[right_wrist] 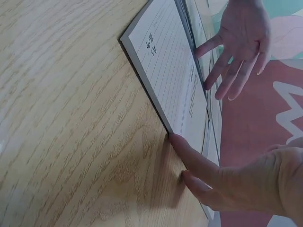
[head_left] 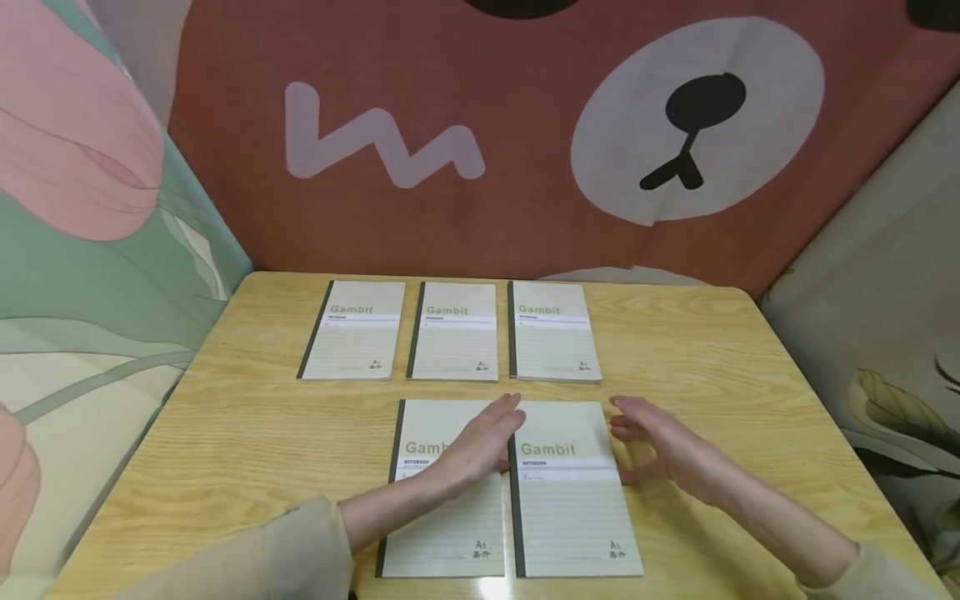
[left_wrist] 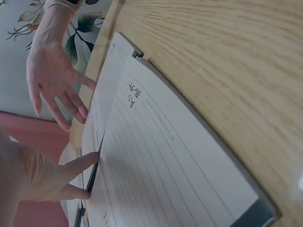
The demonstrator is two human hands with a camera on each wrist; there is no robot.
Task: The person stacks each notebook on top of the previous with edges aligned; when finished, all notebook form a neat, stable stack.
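Two white Gambit notebooks lie side by side in a front row on the table. My left hand reaches over the left front notebook, its fingertips at the dark spine of the right front notebook. At that notebook's opposite edge is my right hand, with the thumb right at the edge and the fingers extended. The two palms face each other across the right notebook, which lies flat. In the left wrist view, the left thumb and a finger come down at the seam between both notebooks.
Behind them stands a row of three matching notebooks: left, middle and right. The wooden table meets a red-brown patterned wall at the back. Patterned panels rise on both sides.
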